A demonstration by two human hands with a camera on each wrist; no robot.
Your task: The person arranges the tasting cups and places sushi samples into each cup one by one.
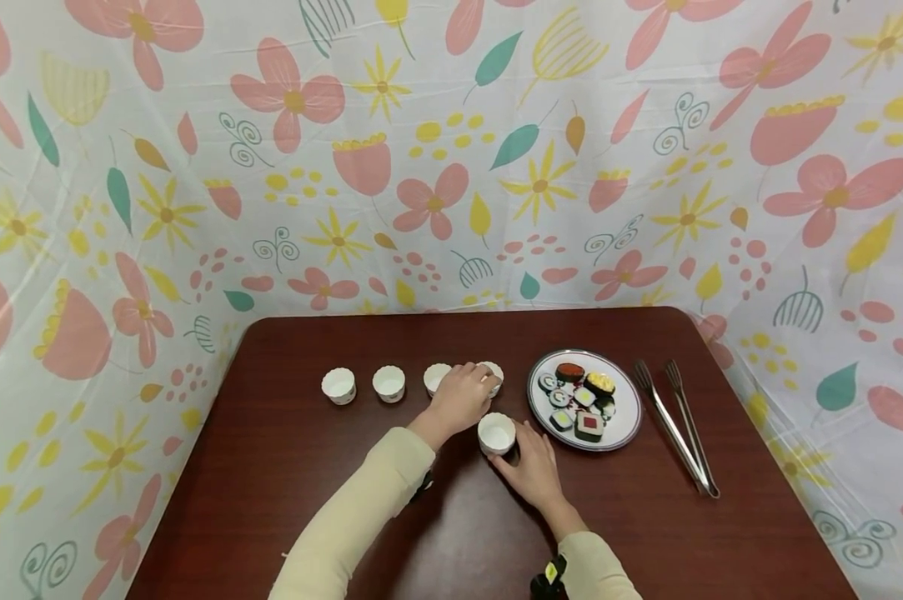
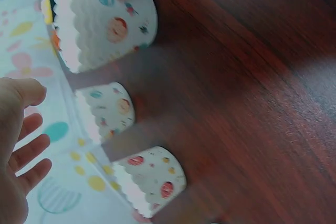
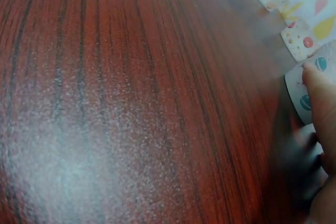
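Observation:
My right hand (image 1: 529,468) grips a white paper baking cup (image 1: 495,437) by its side, in front of the row. In the left wrist view this cup (image 2: 107,27) shows a scalloped rim and small printed pictures, with fingertips on its wall. My left hand (image 1: 462,398) reaches over the right end of the row, partly covering a cup (image 1: 494,372) and the cup beside it (image 1: 436,377). Seen from the left wrist, the left hand (image 2: 16,150) has its fingers spread and loosely bent, holding nothing. Whether it touches a cup cannot be told.
Two more cups, one (image 1: 338,386) at the far left and one (image 1: 388,383) beside it, continue the row. A white plate (image 1: 622,417) with several sushi pieces (image 1: 582,400) stands to the right. Metal tongs (image 1: 676,437) lie beyond it on the brown table (image 1: 308,492).

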